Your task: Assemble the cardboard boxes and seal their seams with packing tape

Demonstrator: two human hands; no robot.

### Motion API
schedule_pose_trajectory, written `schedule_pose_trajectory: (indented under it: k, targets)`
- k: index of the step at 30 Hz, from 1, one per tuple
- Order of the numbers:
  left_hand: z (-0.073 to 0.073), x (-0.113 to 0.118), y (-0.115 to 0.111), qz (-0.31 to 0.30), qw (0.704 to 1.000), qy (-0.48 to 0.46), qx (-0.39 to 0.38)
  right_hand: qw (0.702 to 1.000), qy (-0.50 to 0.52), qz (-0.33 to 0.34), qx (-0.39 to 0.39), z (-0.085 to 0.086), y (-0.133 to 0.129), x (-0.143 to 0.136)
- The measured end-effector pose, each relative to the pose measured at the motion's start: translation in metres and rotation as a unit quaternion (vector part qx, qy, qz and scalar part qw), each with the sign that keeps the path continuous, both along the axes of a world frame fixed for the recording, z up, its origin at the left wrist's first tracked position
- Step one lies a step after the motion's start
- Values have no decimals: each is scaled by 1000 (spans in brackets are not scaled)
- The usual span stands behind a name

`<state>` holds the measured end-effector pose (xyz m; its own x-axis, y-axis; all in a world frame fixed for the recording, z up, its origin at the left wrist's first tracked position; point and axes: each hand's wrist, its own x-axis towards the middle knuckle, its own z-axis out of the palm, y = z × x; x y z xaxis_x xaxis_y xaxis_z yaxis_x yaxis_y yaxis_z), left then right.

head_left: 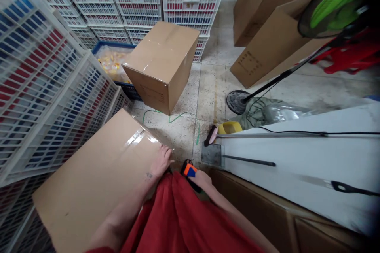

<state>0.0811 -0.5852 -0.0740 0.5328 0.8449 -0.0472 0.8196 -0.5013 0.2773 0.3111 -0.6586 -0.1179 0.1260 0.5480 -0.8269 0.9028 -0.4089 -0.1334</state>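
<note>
A large brown cardboard box (97, 182) stands at my lower left, with shiny clear tape along the seam of its top. My left hand (160, 161) lies on the near right edge of this box, fingers stretched out and slightly apart. To the right of the box, low in front of my red clothing (178, 221), my right hand (202, 180) is closed around an orange-and-blue handheld tool (190, 170). Much of that tool is hidden by the hand, so its exact kind does not show. Just beneath it is a black shape, perhaps a shoe.
Another closed carton (164, 53) stands ahead beside a blue crate (114, 45) of bagged goods. White crates (190, 6) are stacked behind and at left (53, 71). Open cartons (267, 43), a fan (332, 12), and a white tabletop (311, 158) with a black-handled tool (347, 187) are at right.
</note>
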Motion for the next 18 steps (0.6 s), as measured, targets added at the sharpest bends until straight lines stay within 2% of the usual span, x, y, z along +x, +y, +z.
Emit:
schedule_pose_trajectory:
  k: [2,5,7,8,12,15,18]
  targets:
    - [5,-10,7,-76,997,5,-6,1000,3,-5,-12,-2,-16,14]
    - [13,-23,31,-153,988,22,-32,1000,22,-9,-15,-6,-31,23]
    - [18,-37,56,-177,981,43,-65,999,38,-14,-9,-9,-34,25]
    - [19,-47,71,-170,980,59,-84,999,46,-18,-5,-11,-34,25]
    - [25,-101,139,-45,983,119,-131,996,80,-41,14,-18,-29,25]
    - [27,-144,189,39,980,142,-131,993,98,-64,21,-21,-27,27]
    - [28,-180,230,147,969,157,-122,990,110,-81,20,-21,-30,28]
